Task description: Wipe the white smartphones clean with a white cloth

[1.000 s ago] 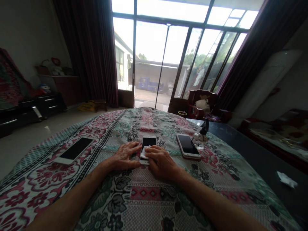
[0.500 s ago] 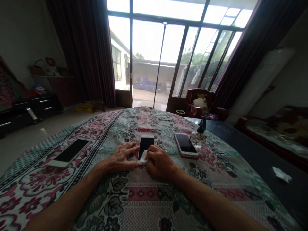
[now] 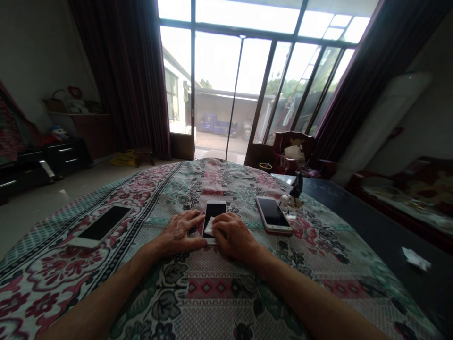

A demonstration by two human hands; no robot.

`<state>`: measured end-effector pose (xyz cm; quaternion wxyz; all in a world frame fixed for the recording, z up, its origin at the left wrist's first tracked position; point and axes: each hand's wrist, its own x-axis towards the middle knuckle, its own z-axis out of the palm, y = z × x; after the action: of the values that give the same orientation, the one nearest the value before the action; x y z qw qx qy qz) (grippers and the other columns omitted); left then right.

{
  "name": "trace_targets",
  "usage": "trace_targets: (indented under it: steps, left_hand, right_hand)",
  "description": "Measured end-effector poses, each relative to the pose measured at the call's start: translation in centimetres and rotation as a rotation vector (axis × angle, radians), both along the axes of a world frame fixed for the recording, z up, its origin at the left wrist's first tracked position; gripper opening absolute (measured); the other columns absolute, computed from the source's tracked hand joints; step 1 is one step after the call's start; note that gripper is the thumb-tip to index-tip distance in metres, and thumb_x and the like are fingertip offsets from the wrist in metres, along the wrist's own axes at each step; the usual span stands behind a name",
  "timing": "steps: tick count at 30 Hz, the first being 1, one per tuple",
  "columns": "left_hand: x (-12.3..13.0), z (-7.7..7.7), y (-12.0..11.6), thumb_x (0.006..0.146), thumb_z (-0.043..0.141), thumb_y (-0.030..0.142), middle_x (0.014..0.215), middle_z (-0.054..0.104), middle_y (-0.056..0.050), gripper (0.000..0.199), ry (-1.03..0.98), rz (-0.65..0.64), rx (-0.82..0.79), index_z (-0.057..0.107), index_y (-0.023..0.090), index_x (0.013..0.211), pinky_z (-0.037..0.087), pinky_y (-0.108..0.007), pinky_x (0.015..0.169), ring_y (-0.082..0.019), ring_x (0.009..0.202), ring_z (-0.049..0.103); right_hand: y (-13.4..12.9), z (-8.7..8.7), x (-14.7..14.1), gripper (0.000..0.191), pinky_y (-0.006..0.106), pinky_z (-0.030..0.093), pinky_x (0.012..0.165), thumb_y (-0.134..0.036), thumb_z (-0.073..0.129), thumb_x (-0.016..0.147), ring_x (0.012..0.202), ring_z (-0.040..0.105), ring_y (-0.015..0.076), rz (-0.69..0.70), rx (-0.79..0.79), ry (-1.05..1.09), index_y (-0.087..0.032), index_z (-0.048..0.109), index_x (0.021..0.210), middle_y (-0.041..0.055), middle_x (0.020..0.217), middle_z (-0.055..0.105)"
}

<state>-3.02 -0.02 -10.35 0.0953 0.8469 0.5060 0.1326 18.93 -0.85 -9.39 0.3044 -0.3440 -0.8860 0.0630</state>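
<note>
In front of me a white smartphone (image 3: 215,208) with a dark screen lies flat on the patterned cloth. My left hand (image 3: 180,231) rests beside it, fingers spread, with fingertips and thumb touching its left edge and lower corner. Pressed on the screen is a white tissue (image 3: 209,225), bunched under the closed fingers of my right hand (image 3: 233,233). That hand covers the phone's lower right part. A second white phone (image 3: 104,224) lies to the left. To the right, another white phone (image 3: 272,212) sits on something reddish, close to a clear spray bottle with a black top (image 3: 295,193).
A floral tablecloth (image 3: 212,311) covers the surface under the phones. On the dark tabletop (image 3: 375,250) at right lies a crumpled white tissue (image 3: 415,259). Beyond the far edge stand a wooden chair (image 3: 295,146) and glass doors (image 3: 219,94).
My right hand has shifted the tissue slightly up the screen from the phone's lower edge. My left hand stays in nearly the same place.
</note>
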Motion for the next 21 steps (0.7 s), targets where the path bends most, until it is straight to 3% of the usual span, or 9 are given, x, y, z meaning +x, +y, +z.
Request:
trace_targets:
  steps: [9, 14, 21]
  left_hand:
    - [0.0, 0.0, 0.0, 0.075, 0.060, 0.063, 0.150, 0.040, -0.007, 0.074, -0.022, -0.002, -0.006, 0.048, 0.027, 0.138, 0.026, -0.046, 0.112, -0.032, 0.137, 0.034]
    - [0.1, 0.0, 0.0, 0.075, 0.062, 0.061, 0.149, 0.040, -0.008, 0.074, -0.024, -0.004, -0.008, 0.048, 0.026, 0.138, 0.026, -0.047, 0.112, -0.034, 0.136, 0.034]
    - [0.0, -0.2, 0.0, 0.074, 0.062, 0.064, 0.150, 0.040, -0.006, 0.076, -0.043, 0.005, -0.006, 0.046, 0.029, 0.139, 0.025, -0.049, 0.112, -0.035, 0.136, 0.033]
  right_hand:
    - [2.1, -0.2, 0.6, 0.024, 0.038, 0.043, 0.097, -0.014, 0.047, 0.090, 0.107, 0.058, 0.0204, -0.122, 0.034, -0.047, -0.017, 0.069, 0.100, 0.0078, 0.110, 0.068]
    - [3.9, -0.4, 0.3, 0.025, 0.035, 0.042, 0.100, -0.012, 0.050, 0.088, 0.106, 0.060, 0.0180, -0.129, -0.015, -0.001, -0.021, 0.071, 0.097, 0.0044, 0.111, 0.070]
    - [7.8, -0.7, -1.2, 0.024, 0.031, 0.043, 0.100, -0.013, 0.054, 0.085, 0.108, 0.063, 0.0198, -0.276, -0.083, 0.023, -0.020, 0.074, 0.097, 0.0060, 0.111, 0.071]
